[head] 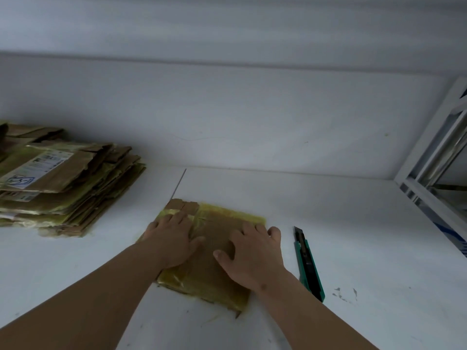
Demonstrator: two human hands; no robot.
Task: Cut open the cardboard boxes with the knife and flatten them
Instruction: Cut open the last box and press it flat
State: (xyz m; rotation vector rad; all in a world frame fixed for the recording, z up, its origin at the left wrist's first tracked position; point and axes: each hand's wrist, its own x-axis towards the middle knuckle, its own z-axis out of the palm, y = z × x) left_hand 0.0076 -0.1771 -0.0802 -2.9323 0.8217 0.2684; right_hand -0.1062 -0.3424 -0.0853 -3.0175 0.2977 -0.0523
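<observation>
Cardboard, brown and flattened, wrapped with yellowish tape (209,251), lies on the white table (353,236) at the middle of the view, with two small brown flaps showing at its 11 o'clock corner. Both hands press flat on it. The left hand (174,236) rests palm down on the sheet's 10 o'clock part, fingers straight and pointing toward 12 o'clock, thumb spread toward 3 o'clock. The right hand (252,253) lies palm down on the 3 o'clock side, fingers spread wide, the outer fingertips reaching the sheet's edge; neither hand grips anything. Both bare forearms come in from 6 and 7 o'clock. Just beside the right hand, at 3 o'clock of the sheet and apart from it, a green and black utility knife (308,263) lies on the table, its blade end toward 12 o'clock. Well apart at 9 o'clock sits a stack of flattened brown cardboard boxes with yellow tape and a white label (63,183). At 2 o'clock a white metal frame (429,152) stands at the table's edge, against the white wall (227,109).
</observation>
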